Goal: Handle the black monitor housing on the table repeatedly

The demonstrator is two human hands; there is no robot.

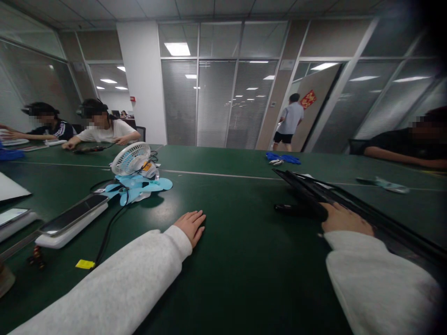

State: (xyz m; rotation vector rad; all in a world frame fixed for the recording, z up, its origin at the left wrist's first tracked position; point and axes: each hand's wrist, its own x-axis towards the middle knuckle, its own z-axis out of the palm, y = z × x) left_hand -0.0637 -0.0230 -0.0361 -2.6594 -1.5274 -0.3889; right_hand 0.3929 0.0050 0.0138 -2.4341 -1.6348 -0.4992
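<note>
My left hand (191,225) lies palm down on the green table (226,260), fingers stretched out and holding nothing. To the right, my right hand (345,219) is on a long black thing (394,223) with several thin, straight dark edges; its exact kind is unclear. A short black handle-like part (291,209) sticks out from it toward the left. The fingers of this hand are mostly hidden, but they seem curled round the black thing. Beyond my left hand are light blue fan blades (139,186) and a white fan cage (132,158) with a cable.
On the left, a phone (75,211) rests on a white box (57,239), beside a black cable with a yellow tag (85,264). Blue-and-white gloves (282,158) lie across the table. People sit at the left and right; another person (291,118) stands by the door.
</note>
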